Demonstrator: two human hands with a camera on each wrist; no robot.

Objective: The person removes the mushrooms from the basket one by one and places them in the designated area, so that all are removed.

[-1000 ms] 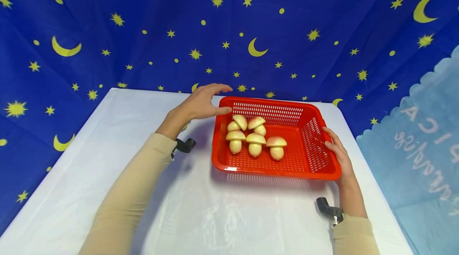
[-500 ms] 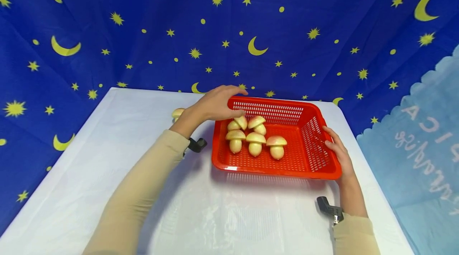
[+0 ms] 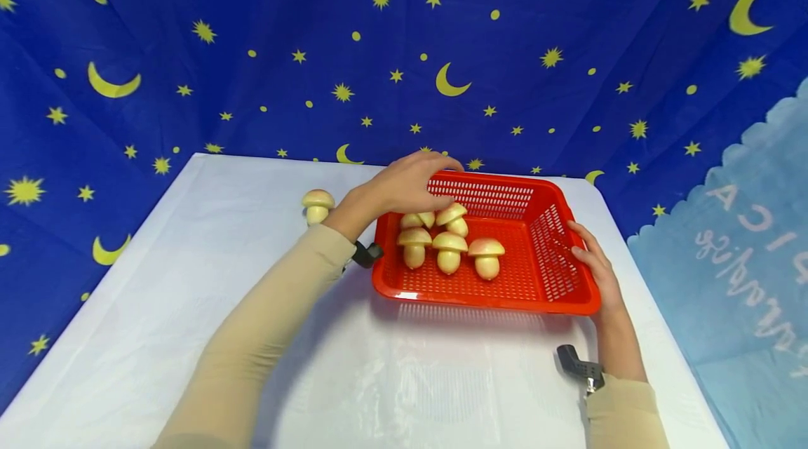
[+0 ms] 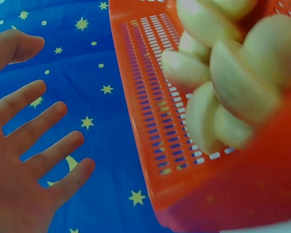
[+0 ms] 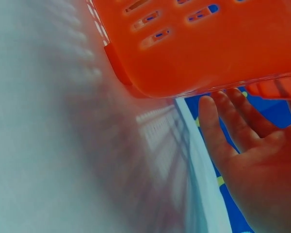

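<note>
A red perforated plastic basket [image 3: 486,305] stands on the white table in the head view, with several toy mushrooms [image 3: 450,252] in its left half. My left hand [image 3: 410,182] reaches over the basket's back left corner, fingers spread; it holds nothing. The left wrist view shows that palm [image 4: 19,189] beside the basket wall [image 4: 145,111], apart from the mushrooms [image 4: 242,87]. At the basket's right end my right hand [image 3: 602,280] grips the rim, thumb over it and the other fingers outside. One more mushroom [image 3: 318,206] stands on the table behind my left wrist.
The white table [image 3: 353,393] extends in front of the basket and to its left. Behind it hangs a blue cloth [image 3: 252,28] with yellow moons and stars. A light blue cloth [image 3: 745,280] with lettering hangs at the right.
My left hand has moved right, from the basket's left edge to over its back left part, uncovering the mushroom on the table. The right hand and basket have stayed in place.
</note>
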